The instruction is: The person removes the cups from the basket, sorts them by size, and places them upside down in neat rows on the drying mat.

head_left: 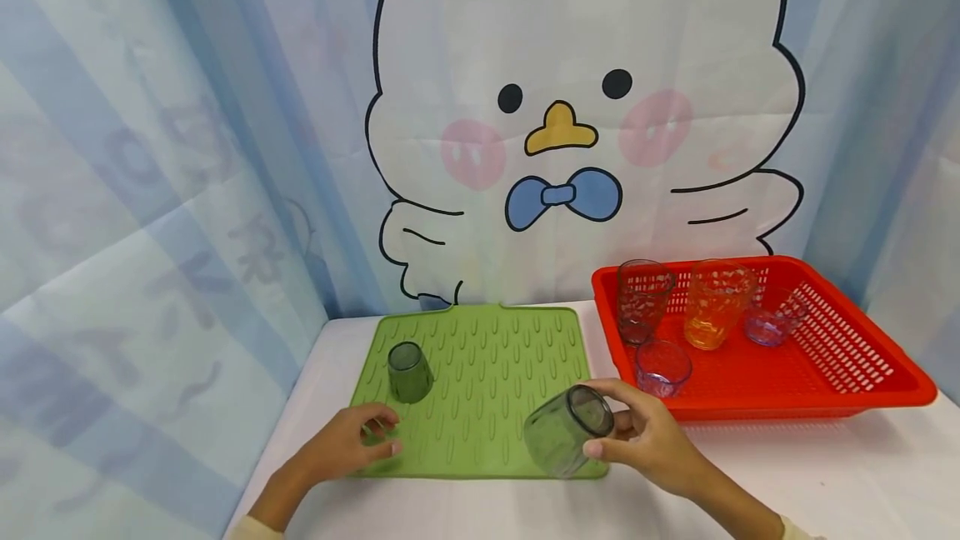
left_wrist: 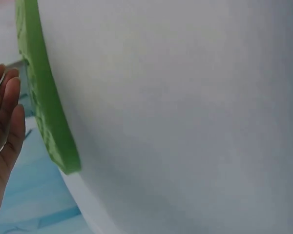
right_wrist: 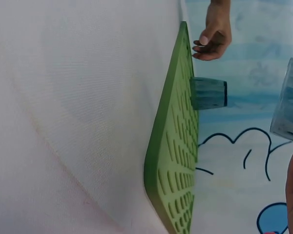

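My right hand (head_left: 654, 446) pinches a clear grey glass tumbler (head_left: 551, 433) between thumb and fingers, tilted above the front right corner of the green drying mat (head_left: 487, 407). In the right wrist view the held tumbler (right_wrist: 287, 105) is well off the mat, partly cut by the frame's edge. A darker, smaller-looking tumbler (head_left: 409, 382) stands bottom up on the mat's left side. Just in front of it my left hand (head_left: 347, 444) hovers by the mat's left front corner, fingers loosely bent with nothing between them.
A red plastic basket (head_left: 892, 361) stands to the right of the mat. In it are a dark tall glass (head_left: 643, 307), an orange glass (head_left: 712, 311) and two small purplish glass bowls (head_left: 663, 372). A printed curtain (head_left: 187, 148) hangs behind and to the left of the white table.
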Demonstrator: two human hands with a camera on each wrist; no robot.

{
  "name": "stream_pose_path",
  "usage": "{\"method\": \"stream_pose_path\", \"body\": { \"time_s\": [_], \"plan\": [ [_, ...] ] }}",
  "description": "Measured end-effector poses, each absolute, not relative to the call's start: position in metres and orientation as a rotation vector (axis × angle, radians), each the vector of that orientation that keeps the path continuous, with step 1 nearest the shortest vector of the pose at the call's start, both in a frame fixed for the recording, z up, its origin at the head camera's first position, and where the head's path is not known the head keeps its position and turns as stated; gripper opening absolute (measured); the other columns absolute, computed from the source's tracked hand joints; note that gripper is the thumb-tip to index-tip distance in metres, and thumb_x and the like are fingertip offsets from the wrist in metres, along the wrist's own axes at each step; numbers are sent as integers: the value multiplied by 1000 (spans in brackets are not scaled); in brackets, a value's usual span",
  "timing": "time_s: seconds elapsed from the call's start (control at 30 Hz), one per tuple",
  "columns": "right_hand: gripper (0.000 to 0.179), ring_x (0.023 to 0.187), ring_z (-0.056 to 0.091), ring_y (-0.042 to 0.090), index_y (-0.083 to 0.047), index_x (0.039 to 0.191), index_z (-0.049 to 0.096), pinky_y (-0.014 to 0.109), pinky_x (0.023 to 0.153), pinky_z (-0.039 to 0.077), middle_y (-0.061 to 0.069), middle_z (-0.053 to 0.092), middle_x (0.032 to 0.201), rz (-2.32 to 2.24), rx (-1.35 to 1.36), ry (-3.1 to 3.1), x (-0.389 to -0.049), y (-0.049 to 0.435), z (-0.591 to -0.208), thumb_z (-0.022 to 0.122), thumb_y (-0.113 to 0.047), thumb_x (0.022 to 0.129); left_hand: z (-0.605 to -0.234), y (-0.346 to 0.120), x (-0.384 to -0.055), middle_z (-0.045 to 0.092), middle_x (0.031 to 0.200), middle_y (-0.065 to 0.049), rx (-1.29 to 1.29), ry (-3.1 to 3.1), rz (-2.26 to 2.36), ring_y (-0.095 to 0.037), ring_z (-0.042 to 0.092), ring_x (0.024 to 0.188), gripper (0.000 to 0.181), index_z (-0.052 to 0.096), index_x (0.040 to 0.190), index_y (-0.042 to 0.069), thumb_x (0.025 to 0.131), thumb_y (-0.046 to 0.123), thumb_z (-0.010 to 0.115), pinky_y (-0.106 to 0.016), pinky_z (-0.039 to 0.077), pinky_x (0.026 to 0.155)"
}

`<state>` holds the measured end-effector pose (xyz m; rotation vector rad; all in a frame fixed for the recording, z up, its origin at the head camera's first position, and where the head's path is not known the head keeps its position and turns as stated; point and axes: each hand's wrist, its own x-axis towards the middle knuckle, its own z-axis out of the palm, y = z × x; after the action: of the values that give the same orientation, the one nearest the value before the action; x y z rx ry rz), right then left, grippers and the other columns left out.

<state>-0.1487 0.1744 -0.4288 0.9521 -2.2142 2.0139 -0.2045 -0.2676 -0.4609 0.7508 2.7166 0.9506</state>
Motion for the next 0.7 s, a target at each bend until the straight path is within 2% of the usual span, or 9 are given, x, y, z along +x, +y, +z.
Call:
{"method": "stream_pose_path", "body": {
  "time_s": [0.23,0.33,0.43,0.5,0.6,0.7],
  "plan": [
    [54,63,61,3,0,135,54,26,51,51,-6,68,101,2028,937,-2243,-153,173,-429,74,5,85,-469,-286,-207,67,108,-1,797,2812,872,-18,63,97,43,66,114,6,87,37,78,-34,54,83],
    [53,57,53,-1,1,135,54,25,45,45,-6,66,85,2024,916,-2262,-155,172,-428,74,4,86,-467,-289,-208,65,107,-1,817,2811,816,-18,62,97,45,66,115,6,85,38,79,-36,53,86],
    [53,52,41,-2,1,135,54,25,39,34,-5,53,63,2007,870,-2309,-157,170,-427,74,2,86,-466,-291,-209,62,107,0,818,2785,778,-16,59,95,46,66,115,6,85,38,79,-35,52,85],
    [53,50,36,-2,-2,135,55,25,37,28,-5,43,55,1983,821,-2366,-159,169,-425,76,-3,86,-465,-291,-210,61,107,-1,813,2765,773,-15,58,95,47,66,116,7,84,38,80,-34,52,84],
    [53,49,33,0,-7,135,57,25,38,24,-4,38,53,1944,756,-2445,-162,164,-423,78,-10,86,-463,-291,-211,60,107,-1,810,2745,769,-14,56,95,47,67,116,8,83,38,81,-34,50,84],
    [55,49,35,1,-11,135,57,23,40,27,-7,42,54,1914,695,-2518,-167,158,-420,80,-17,85,-463,-291,-210,58,107,-1,794,2726,778,-14,55,96,48,66,116,8,82,38,82,-34,50,85]
  ]
}}
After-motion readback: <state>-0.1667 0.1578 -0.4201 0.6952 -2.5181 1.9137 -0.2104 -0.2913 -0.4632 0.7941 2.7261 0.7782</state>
